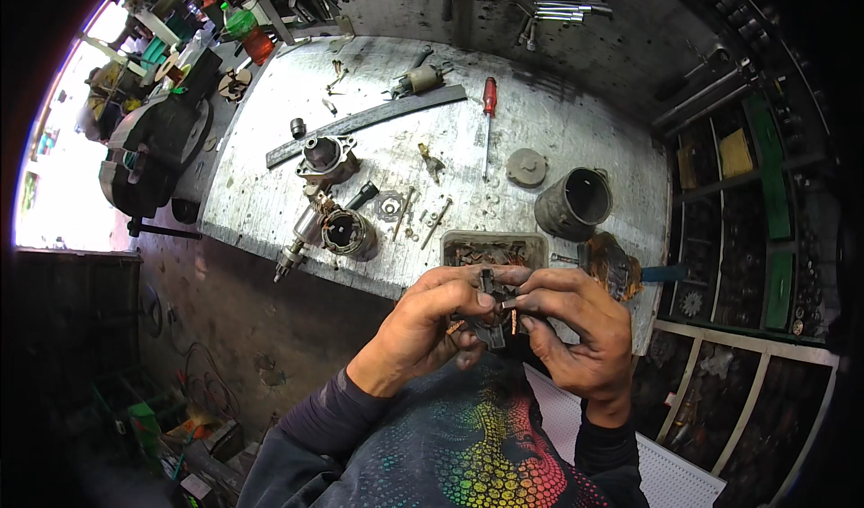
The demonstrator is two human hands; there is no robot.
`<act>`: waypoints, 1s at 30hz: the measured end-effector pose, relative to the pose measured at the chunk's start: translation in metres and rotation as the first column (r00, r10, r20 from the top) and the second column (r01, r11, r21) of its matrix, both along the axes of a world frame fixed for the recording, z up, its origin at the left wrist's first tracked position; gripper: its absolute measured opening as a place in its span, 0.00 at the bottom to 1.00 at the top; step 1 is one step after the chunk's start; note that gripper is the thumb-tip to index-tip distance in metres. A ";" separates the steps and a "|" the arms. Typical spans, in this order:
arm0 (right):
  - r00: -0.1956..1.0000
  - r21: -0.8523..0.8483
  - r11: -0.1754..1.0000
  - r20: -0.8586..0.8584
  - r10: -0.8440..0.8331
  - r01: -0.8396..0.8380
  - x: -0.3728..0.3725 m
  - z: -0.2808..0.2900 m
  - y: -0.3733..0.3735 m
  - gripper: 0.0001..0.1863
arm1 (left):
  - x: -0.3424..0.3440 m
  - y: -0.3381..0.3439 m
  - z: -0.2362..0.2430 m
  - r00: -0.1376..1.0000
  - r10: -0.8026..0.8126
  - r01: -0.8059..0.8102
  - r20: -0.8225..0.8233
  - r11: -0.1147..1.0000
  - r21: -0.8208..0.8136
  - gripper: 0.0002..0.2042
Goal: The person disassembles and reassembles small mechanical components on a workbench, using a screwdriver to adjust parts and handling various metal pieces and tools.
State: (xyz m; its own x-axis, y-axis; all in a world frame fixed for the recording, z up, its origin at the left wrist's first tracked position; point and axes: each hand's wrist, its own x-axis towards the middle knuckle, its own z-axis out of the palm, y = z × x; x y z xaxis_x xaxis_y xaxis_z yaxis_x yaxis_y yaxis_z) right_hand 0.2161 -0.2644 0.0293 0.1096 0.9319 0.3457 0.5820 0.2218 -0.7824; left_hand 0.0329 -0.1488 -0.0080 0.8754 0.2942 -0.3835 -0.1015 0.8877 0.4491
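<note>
Just beyond my chest, my left hand (423, 323) grips a small dark part (492, 335) with copper braided wire (514, 323). My right hand (580, 337) pinches the same part from the right, its fingers at a small piece beside the braid. Some fingertips are hidden behind the part. Behind my hands sit a tray of small parts (490, 241), a dark cylindrical housing (556, 209) and an oily cloth-like lump (612, 260). Left of the tray are a wound metal part (346, 232), a flanged casting (322, 152), bolts (436, 224) and a perforated plate (390, 204).
On the metal workbench (243, 193) lie a red screwdriver (489, 98), a long dark bar (369, 121) and a round cap (526, 167). A large vise (144, 161) stands at the left edge. Shelves (760, 175) line the right; tools (567, 8) hang behind.
</note>
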 end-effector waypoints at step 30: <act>0.998 0.020 0.998 0.034 0.055 -0.056 -0.001 0.001 -0.007 0.20 | 0.003 -0.008 0.008 0.986 0.052 -0.019 -0.159 0.979 0.204 0.15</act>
